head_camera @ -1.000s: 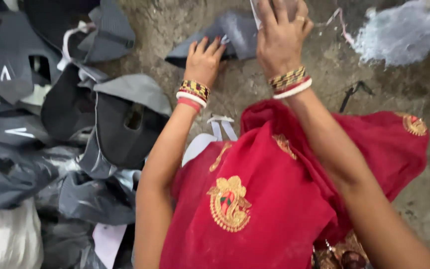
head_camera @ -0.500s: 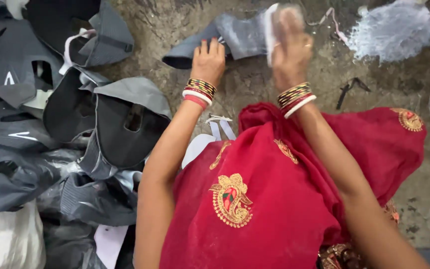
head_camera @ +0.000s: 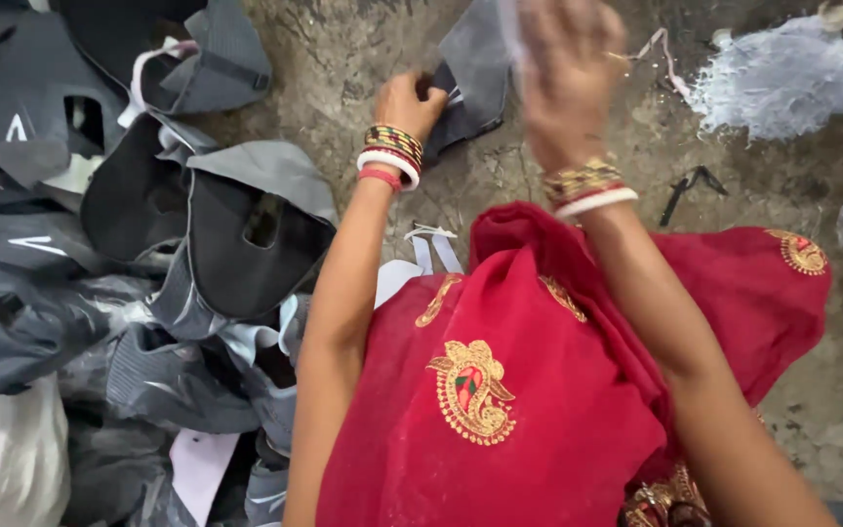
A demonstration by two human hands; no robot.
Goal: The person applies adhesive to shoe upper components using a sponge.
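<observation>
1. Since the earlier frame, the left hand [head_camera: 410,101] has curled into a grip pinching the grey piece [head_camera: 475,73].
2. The right hand [head_camera: 568,73] is blurred above that piece; cannot tell its grip.
3. Bare floor [head_camera: 343,68] lies left, the grey pile [head_camera: 148,244] beyond.

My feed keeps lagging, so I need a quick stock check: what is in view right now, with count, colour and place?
cut piece: one, dark grey, top centre, on the floor, in the left hand's grip
cut pieces pile: many, dark grey and black, some with white trim, left side
white strips: a few, white, centre, beside the red cloth
powder heap: one, pale grey-white, top right
small tool: one, black, right of centre, kind unclear
floor: rough grey concrete
red cloth: one, red with gold embroidery, over the lap
left hand: bangles at wrist, closed on the cut piece
right hand: raised, blurred, holds something pale, unclear what
</observation>
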